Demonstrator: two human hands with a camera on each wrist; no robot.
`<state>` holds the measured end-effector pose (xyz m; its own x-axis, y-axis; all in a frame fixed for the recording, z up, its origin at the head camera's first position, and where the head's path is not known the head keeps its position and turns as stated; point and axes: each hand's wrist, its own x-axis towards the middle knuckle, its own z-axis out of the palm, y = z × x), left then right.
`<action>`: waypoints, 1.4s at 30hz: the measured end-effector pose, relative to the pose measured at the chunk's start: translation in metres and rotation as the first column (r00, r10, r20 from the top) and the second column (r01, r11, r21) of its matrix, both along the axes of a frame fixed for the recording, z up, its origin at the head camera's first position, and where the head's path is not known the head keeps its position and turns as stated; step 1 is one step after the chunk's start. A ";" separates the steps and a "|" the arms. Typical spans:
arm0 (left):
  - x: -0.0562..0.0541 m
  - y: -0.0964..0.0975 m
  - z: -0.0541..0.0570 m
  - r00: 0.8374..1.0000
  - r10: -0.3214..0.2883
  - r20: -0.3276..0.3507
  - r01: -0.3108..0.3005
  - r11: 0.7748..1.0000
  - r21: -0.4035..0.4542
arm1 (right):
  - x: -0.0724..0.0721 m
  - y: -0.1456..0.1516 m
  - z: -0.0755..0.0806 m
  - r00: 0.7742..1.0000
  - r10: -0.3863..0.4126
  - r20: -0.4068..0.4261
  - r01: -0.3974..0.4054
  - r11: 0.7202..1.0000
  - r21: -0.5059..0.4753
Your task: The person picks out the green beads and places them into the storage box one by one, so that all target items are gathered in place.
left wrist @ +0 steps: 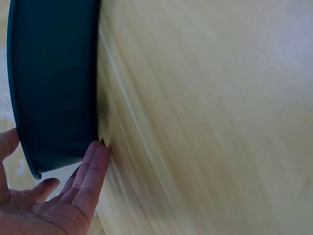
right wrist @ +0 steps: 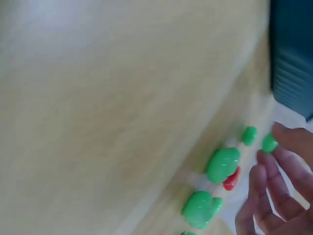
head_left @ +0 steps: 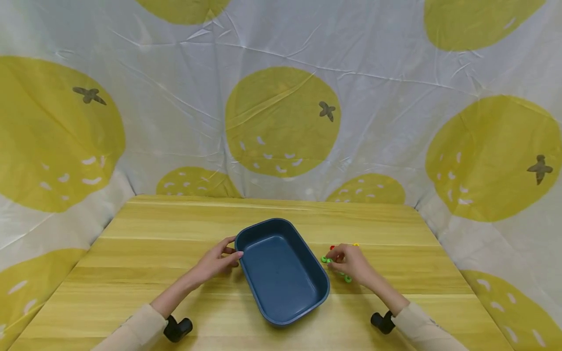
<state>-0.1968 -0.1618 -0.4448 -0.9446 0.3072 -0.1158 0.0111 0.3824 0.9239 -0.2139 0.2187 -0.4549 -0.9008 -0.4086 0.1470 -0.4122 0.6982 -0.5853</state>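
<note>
A dark blue rectangular plastic tub (head_left: 281, 273) sits at a slant on the wooden table, with nothing inside. My left hand (head_left: 218, 261) holds its left side, the thumb at the rim and the other fingers outside. In the left wrist view, fingertips (left wrist: 101, 149) reach the tub's lower edge. Right of the tub, my right hand (head_left: 351, 263) pinches a small glossy green piece (right wrist: 269, 143) between thumb and finger. More green pieces (right wrist: 223, 165) lie beside it, along with a red piece (right wrist: 232, 179). Some look ring-shaped from above; the hand partly hides them.
A small yellow piece (head_left: 356, 244) shows just behind the right hand. The light wooden table (head_left: 167, 243) ends at a pale cloth (head_left: 377, 122) with yellow fruit prints, which hangs behind and at both sides. Black devices (head_left: 177, 329) are worn at both wrists.
</note>
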 end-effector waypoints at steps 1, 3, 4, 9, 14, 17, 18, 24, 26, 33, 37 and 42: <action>0.000 0.000 0.000 1.000 -0.002 0.001 0.002 1.000 0.006 | -0.001 0.001 0.002 1.000 -0.006 0.028 0.008 0.998 -0.062; 0.000 0.001 0.000 1.000 -0.006 0.003 0.006 1.000 0.016 | -0.005 0.002 0.007 0.999 -0.011 0.051 0.018 0.988 -0.151; 0.001 0.002 0.000 1.000 -0.007 0.005 0.007 1.000 0.023 | -0.006 0.002 0.011 0.998 -0.011 0.057 0.021 0.984 -0.179; 0.000 0.001 0.000 1.000 -0.023 0.004 0.022 0.999 0.043 | -0.015 -0.016 0.033 0.990 0.005 0.140 0.034 0.962 -0.272; 0.000 0.000 0.000 1.000 -0.021 0.008 0.021 0.999 0.041 | -0.024 -0.057 0.053 0.988 0.082 0.129 -0.047 0.965 -0.258; 0.000 0.000 0.000 1.000 -0.023 0.007 0.023 0.999 0.035 | -0.030 -0.083 0.059 0.986 0.137 0.092 -0.115 0.969 -0.218; 0.000 0.000 0.000 1.000 -0.021 0.006 0.021 0.999 0.034 | -0.032 -0.092 0.060 0.984 0.157 0.082 -0.137 0.968 -0.211; -0.001 -0.001 0.002 1.000 -0.009 0.001 0.009 0.999 0.035 | -0.049 -0.138 0.060 0.966 0.256 0.023 -0.251 0.961 -0.117; -0.001 -0.001 0.002 1.000 -0.014 -0.001 0.014 0.999 0.031 | -0.055 -0.151 0.059 0.962 0.272 0.022 -0.270 0.960 -0.069; -0.001 0.000 0.002 1.000 -0.014 0.002 0.014 0.999 0.030 | -0.064 -0.181 0.047 0.947 0.314 0.067 -0.318 0.945 0.071; 0.000 0.000 0.000 1.000 -0.011 -0.001 0.011 1.000 0.027 | -0.061 -0.192 0.033 0.957 0.283 0.062 -0.289 0.945 0.152; 0.002 0.002 -0.001 1.000 -0.015 -0.002 0.015 0.999 0.031 | -0.056 -0.199 0.017 0.971 0.225 0.082 -0.238 0.944 0.230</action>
